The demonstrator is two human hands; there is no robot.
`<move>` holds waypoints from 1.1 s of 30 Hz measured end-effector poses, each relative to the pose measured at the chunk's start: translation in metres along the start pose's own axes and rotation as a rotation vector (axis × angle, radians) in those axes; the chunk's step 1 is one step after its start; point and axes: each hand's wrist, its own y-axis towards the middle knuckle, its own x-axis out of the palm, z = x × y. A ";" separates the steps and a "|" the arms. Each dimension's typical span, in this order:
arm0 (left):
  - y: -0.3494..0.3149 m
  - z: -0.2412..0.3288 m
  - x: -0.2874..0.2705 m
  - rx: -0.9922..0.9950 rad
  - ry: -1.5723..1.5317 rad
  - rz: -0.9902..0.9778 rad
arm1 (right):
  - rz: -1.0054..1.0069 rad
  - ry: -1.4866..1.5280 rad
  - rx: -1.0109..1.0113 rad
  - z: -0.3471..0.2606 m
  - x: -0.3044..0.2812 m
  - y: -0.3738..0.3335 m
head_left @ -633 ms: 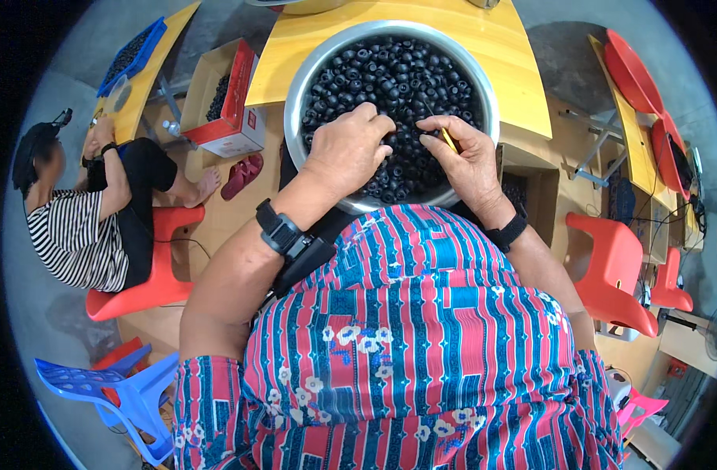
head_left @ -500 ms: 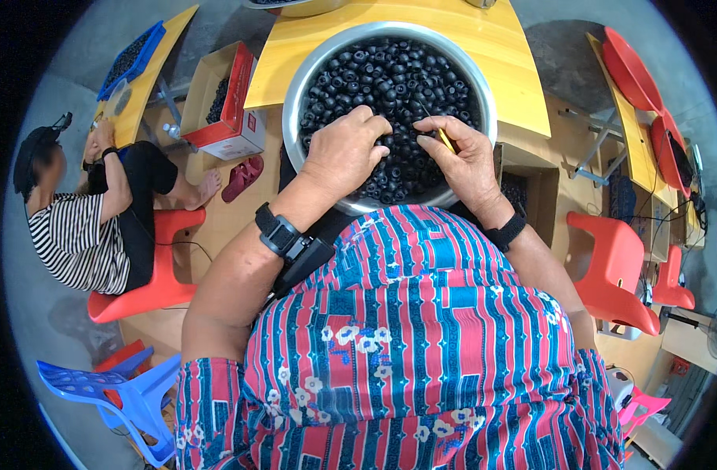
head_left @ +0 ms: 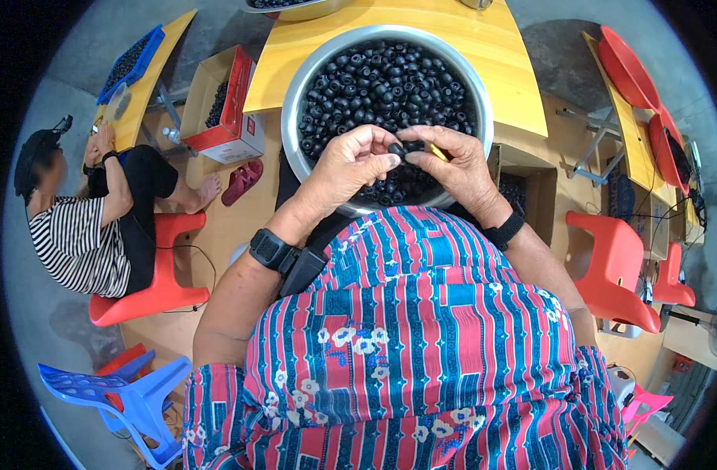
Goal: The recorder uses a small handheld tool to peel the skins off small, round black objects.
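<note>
A wide metal basin (head_left: 482, 86) in front of me is heaped with small black rounded parts (head_left: 386, 86), many with a hole in one end. Over its near side, my left hand (head_left: 344, 166) pinches one black part (head_left: 395, 148) between thumb and fingertips. Close to it on the right, my right hand (head_left: 462, 163) is closed around a thin tool with a yellow handle (head_left: 438, 152). Its fingertips meet the left hand's at the pinched part. The tool's tip is too small to make out here.
The basin overlaps a yellow wooden table (head_left: 523, 94). At left, a person (head_left: 80, 227) sits on a red stool (head_left: 166, 266) by another table with a blue tray (head_left: 131, 64). Open cartons (head_left: 225, 102) stand nearby. Red basins (head_left: 628, 69) and a red stool (head_left: 613, 266) are at right.
My hands have drawn together and slightly toward me. Half a second ago the fingertips were apart over the heap; now they meet around a black part.
</note>
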 end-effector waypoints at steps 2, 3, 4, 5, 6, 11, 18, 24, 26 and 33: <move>0.001 -0.004 0.000 0.045 0.044 -0.047 | -0.042 0.046 0.009 -0.001 0.001 -0.001; 0.001 -0.005 0.000 0.047 0.043 -0.046 | -0.083 0.094 0.017 -0.003 0.001 -0.001; 0.001 -0.006 0.000 0.063 0.056 -0.043 | -0.093 0.092 0.034 -0.003 0.002 -0.001; 0.001 -0.006 -0.001 0.080 0.070 -0.041 | -0.094 0.090 0.033 -0.004 0.001 -0.001; 0.000 -0.007 0.000 0.080 0.069 -0.040 | -0.103 0.097 0.029 -0.005 0.001 0.000; -0.001 -0.009 0.004 0.013 -0.088 -0.088 | -0.126 0.115 0.052 -0.003 -0.001 -0.002; -0.003 -0.031 0.005 -0.050 -0.416 -0.129 | -0.116 0.115 0.083 -0.003 -0.001 -0.002; -0.004 -0.027 0.003 0.034 -0.420 -0.036 | -0.047 0.029 0.039 -0.013 -0.003 -0.002; -0.005 -0.025 0.001 0.142 -0.225 0.056 | -0.011 0.032 0.000 -0.012 -0.002 -0.003; -0.004 -0.029 0.001 0.211 -0.108 0.080 | -0.172 -0.233 -0.070 -0.018 -0.005 -0.001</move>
